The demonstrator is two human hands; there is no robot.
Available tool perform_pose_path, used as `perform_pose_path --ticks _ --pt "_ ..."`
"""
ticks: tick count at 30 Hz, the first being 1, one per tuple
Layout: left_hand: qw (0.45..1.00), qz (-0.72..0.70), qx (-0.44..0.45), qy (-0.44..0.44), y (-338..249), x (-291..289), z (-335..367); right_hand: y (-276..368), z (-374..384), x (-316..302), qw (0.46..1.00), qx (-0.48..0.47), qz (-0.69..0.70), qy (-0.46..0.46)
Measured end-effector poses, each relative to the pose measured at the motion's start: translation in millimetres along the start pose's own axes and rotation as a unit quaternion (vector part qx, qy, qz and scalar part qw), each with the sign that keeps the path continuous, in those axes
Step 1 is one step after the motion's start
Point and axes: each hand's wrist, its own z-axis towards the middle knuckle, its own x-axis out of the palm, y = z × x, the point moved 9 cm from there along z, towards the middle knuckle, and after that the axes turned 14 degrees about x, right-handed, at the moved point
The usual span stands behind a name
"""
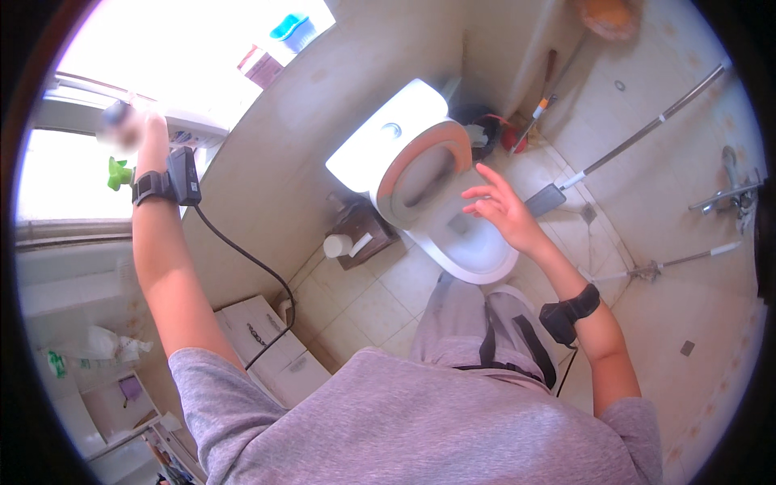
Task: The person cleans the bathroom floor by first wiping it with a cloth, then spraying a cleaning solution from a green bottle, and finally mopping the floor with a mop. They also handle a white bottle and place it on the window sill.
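My left hand (150,123) reaches up to the bright window at the far left. Glare washes out its fingers. Right beside it is a blurred dark-topped object (120,123); whether the hand grips it is unclear. A small green thing (120,173) stands near that wrist. My right hand (503,212) hovers over the white toilet bowl (485,267), fingers apart and slightly bent, with nothing in them. The toilet's raised seat (453,133) has an orange-brown cover and leans back against the white tank (368,141).
A dark bin (485,133) and a red brush holder (516,139) stand behind the toilet. To its left, a low brown stand (360,234) holds a white roll. Long-handled mops (655,133) lean on the right wall by a tap (731,190). White boxes (271,343) stand lower left.
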Motion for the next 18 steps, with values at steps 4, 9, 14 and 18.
perform_pose_path --ticks 4,9,14,18 --pt "0.996 0.061 0.055 -0.019 -10.4 -1.0 5.6 1.0 -1.5 -2.5 1.000 -0.012 -0.001 -0.001" --pt "0.982 0.083 0.006 0.168 -16.3 12.9 -10.7 -2.9 2.0 8.1 1.000 0.010 0.002 0.016" --pt "0.973 0.107 0.055 0.199 -27.6 -23.7 -34.8 -2.3 2.5 16.0 0.999 -0.005 0.013 0.033" --pt "0.984 0.058 0.134 0.098 -6.7 -83.7 -37.7 -6.5 4.1 16.3 0.999 0.004 0.021 0.043"
